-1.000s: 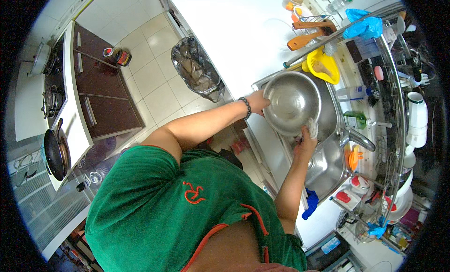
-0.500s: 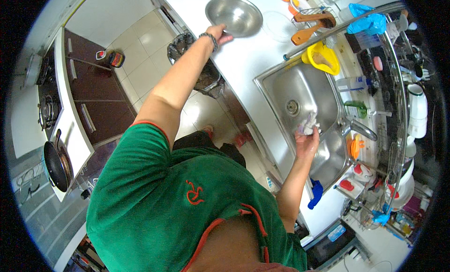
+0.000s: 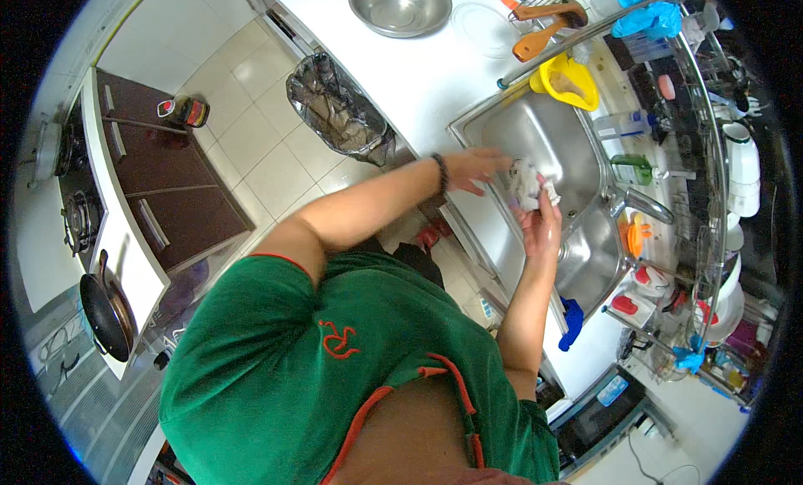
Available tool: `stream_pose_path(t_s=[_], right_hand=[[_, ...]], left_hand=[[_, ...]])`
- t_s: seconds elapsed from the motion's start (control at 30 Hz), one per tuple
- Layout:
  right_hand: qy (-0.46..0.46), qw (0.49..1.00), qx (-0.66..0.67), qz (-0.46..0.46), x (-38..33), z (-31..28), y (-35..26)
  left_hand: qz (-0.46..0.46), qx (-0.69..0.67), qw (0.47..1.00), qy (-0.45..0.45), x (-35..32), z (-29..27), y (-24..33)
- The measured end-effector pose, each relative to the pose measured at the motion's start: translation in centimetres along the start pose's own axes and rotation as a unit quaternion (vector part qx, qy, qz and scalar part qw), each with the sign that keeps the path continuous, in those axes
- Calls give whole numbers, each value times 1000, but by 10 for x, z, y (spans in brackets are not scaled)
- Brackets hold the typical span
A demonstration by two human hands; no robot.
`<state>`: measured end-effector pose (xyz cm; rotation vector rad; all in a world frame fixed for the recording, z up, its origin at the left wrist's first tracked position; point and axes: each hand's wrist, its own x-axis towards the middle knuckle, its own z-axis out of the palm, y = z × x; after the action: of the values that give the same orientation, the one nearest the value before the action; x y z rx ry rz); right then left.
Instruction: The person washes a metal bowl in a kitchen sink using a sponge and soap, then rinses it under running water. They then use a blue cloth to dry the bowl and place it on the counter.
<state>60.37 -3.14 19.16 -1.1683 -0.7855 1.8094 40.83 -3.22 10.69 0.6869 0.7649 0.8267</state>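
A crumpled white cloth-like wad [image 3: 527, 184] is gripped in my right hand [image 3: 541, 230] over the double steel sink [image 3: 548, 121]. Its exact kind I cannot make out. My left hand [image 3: 473, 169], wearing a dark beaded bracelet, reaches across the sink's front edge with fingers stretched out, slightly blurred. It holds nothing, and its fingertips come close to the wad. At the far end of the white counter [image 3: 418, 84] stands a shiny steel bowl [image 3: 401, 12], apart from both hands.
A yellow strainer [image 3: 567, 82] sits at the sink's far corner, and the faucet [image 3: 644, 205] reaches over the basins. Below the counter edge stands a bin with a black bag [image 3: 335, 109]. Wooden utensils [image 3: 539, 42] lie by the rack. A blue cloth [image 3: 570, 324] hangs by the sink.
My left hand has let go of the steel bowl and swung right to the sink, near the wad. My right hand has shifted slightly, still holding the wad.
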Motion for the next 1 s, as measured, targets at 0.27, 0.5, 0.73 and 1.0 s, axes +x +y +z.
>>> stream_pose_path(t_s=[0.27,0.5,0.73,1.0], right_hand=[[186,971,-9,-148,-13,-25,-33],[48,984,-112,-134,-18,-27,-46],[-9,966,-82,-244,-23,-51,-83],[69,968,60,-233,-21,-141,-85]], left_hand=[[31,-112,984,135,15,12,10],[331,391,854,88,28,56,13],[216,525,821,-62,44,98,39],[195,485,852,25,42,75,37]])
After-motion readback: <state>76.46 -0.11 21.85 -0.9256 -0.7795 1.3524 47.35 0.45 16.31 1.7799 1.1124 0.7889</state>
